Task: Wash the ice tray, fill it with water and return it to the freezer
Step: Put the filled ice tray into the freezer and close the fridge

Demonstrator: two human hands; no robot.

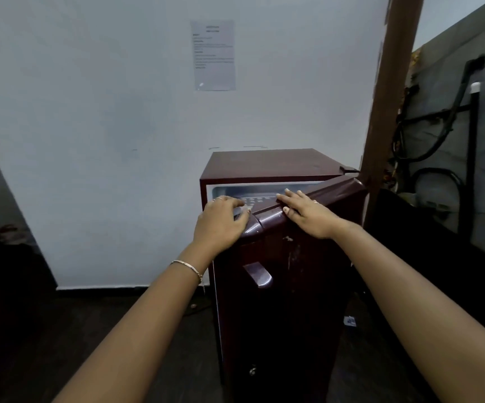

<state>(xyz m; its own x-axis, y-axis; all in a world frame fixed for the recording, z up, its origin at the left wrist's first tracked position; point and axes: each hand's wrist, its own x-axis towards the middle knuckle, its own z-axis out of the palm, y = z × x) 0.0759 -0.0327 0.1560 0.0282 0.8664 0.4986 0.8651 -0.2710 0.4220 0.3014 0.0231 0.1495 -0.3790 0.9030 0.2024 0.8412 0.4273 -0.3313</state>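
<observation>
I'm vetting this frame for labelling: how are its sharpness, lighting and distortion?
Head view: the wall notice is too blurred to read; the fridge door and floor lie dim; the brown post leans, likely wide-angle distortion; the ice tray at the left hand looks pale and soft.

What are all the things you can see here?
fridge: one, dark red, against the wall, door partly open
door handle: one, dark red, on the door front
ice tray: one, pale, in the fridge's open top
paper notice: one, white, on the wall above
wooden post: one, brown, right of fridge
hoses: several, black, far right
bracelet: one, pale metal, left wrist
left hand: one, gripping the ice tray
right hand: one, flat on the door's top edge
</observation>
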